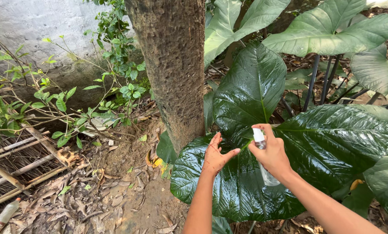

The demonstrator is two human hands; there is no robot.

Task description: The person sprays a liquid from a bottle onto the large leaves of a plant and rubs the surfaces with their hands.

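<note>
My right hand (272, 154) grips a small clear spray bottle (263, 161) with a white nozzle, pointed at a large, wet, glossy dark green leaf (332, 143). My left hand (215, 156) is open, fingers spread, its palm resting on the left lobe of that same leaf. A second wet leaf (248, 91) stands upright just behind the bottle. Both my forearms reach up from the bottom edge of the view.
A thick rough tree trunk (172, 65) rises just left of the leaves. Paler large leaves (332, 30) hang at the upper right. Small shrubs (51, 108), a grey wall (33, 21), bamboo sticks (20, 160), dry leaf litter and a bottle (2, 216) lie at left.
</note>
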